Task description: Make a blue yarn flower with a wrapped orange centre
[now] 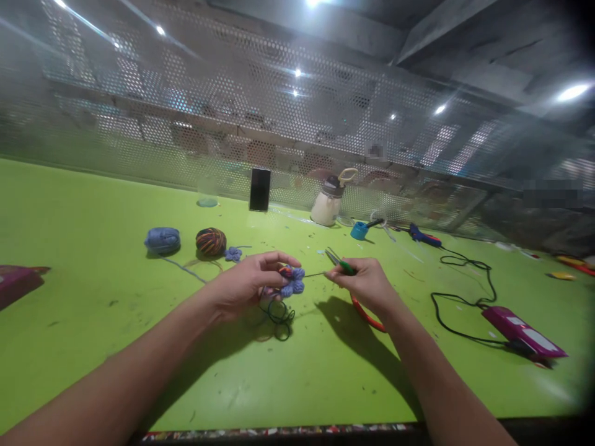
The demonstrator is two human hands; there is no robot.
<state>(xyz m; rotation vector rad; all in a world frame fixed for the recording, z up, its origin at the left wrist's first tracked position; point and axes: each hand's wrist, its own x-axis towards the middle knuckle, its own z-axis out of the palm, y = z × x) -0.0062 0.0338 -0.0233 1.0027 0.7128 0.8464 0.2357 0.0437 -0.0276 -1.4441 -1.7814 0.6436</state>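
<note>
In the head view, my left hand (251, 279) is closed round a small purple crocheted flower (292, 284) with a bit of orange and dark yarn at its middle. Loops of dark yarn (280, 316) hang below it. Facing it, my right hand (367, 280) grips scissors (344, 266) with a green part and a red handle, their pointed blades aimed up and left. A thin dark strand (315, 274) runs from the flower to my right fingertips, which appear to pinch its end.
Behind my left hand lie a blue yarn ball (162, 240), a multicoloured yarn ball (211, 241) and another purple flower (233, 254). Farther back stand a phone (259, 189) and a bottle (326, 203). A glue gun (424, 235) and a corded magenta device (523, 332) are right.
</note>
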